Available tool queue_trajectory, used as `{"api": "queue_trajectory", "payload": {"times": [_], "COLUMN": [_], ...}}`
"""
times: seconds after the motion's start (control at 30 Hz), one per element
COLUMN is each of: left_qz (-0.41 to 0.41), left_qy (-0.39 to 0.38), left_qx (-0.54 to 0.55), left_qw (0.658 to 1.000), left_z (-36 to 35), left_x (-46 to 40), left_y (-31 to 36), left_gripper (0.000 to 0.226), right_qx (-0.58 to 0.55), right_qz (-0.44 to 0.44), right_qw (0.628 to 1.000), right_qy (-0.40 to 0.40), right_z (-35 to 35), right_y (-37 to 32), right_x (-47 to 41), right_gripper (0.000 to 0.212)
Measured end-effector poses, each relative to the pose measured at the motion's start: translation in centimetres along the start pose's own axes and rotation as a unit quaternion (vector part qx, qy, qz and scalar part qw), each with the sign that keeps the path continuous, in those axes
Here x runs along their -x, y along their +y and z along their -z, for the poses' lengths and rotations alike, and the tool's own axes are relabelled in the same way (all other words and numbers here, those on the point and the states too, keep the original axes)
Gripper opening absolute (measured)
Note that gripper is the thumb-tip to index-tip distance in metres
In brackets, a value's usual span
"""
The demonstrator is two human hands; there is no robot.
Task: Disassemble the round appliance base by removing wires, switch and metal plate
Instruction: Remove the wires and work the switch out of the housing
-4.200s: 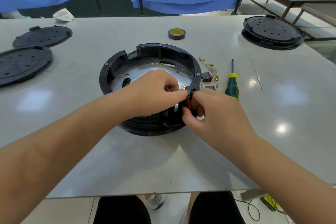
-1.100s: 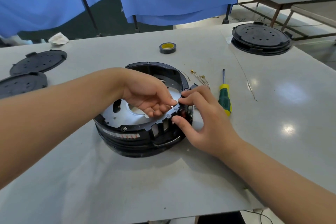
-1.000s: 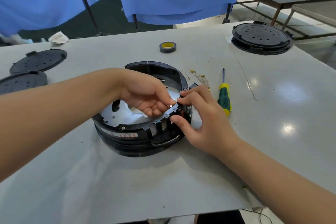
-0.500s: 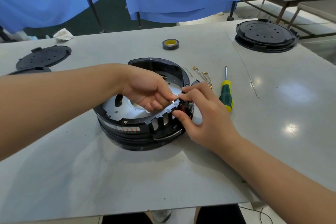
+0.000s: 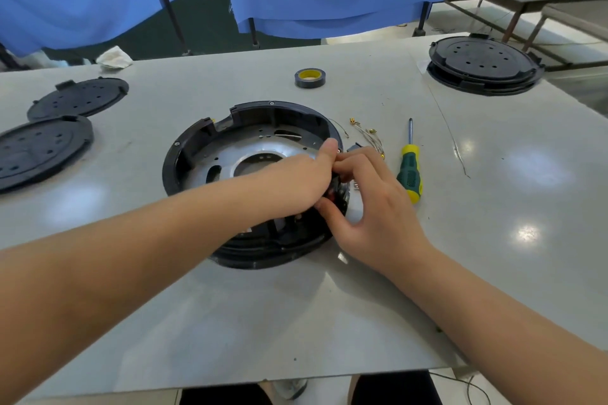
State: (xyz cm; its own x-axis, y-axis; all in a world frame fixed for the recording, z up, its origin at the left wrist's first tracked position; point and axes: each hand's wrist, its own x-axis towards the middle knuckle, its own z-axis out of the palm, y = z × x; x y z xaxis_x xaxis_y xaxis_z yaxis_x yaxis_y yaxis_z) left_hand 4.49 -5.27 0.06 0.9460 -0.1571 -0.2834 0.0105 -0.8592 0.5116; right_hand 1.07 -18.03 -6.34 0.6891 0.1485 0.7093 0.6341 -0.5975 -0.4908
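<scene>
While the round appliance base (image 5: 253,181) sits mid-table, we see both hands meet at its rim at about four o'clock. Our left hand (image 5: 296,184) reaches across the silver metal plate (image 5: 230,154) inside the ring, fingers curled and thumb up, gripping the black rim from within. Our right hand (image 5: 371,204) comes from outside — thumb and curled fingers pinch a small switch (image 5: 335,192), black with a red glint, seated in the rim wall. Loose wires (image 5: 368,136) with brass ends lie on the table (image 5: 329,306) at two o'clock of the base, just beside it. Further out at three o'clock lies a green-and-yellow screwdriver (image 5: 409,171), tip pointing away from us. A tape roll (image 5: 310,77) rests at twelve o'clock, well apart — black lids (image 5: 42,148) lie off at nine and ten.
</scene>
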Motion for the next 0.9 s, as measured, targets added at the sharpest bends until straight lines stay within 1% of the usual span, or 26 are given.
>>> {"api": "queue_trajectory", "payload": {"times": [0.07,0.17,0.47,0.73,0.9], "left_qz": [-0.009,-0.007,0.024,0.059,0.058], "left_qy": [0.025,0.040,0.034,0.022,0.021], "left_qx": [-0.003,-0.003,-0.006,0.018,0.009], "left_qw": [1.000,0.999,0.999,0.998,0.998], "left_z": [-0.37,-0.31,-0.19,0.14,0.06], "left_x": [-0.19,-0.37,-0.47,-0.37,0.04], "left_y": [0.31,0.25,0.46,0.41,0.83], "left_gripper": [0.073,0.072,0.052,0.059,0.052], "right_qx": [-0.003,-0.005,0.008,0.015,0.018], "right_qz": [-0.003,-0.005,0.000,0.005,0.009], "right_qw": [1.000,1.000,1.000,1.000,1.000], "right_qy": [0.003,0.009,0.008,0.009,0.015], "right_z": [-0.06,-0.10,0.05,0.13,0.14], "right_y": [-0.04,-0.02,-0.32,-0.27,-0.36], "right_x": [-0.07,-0.04,-0.05,-0.05,-0.09], "right_gripper": [0.033,0.034,0.034,0.033,0.033]}}
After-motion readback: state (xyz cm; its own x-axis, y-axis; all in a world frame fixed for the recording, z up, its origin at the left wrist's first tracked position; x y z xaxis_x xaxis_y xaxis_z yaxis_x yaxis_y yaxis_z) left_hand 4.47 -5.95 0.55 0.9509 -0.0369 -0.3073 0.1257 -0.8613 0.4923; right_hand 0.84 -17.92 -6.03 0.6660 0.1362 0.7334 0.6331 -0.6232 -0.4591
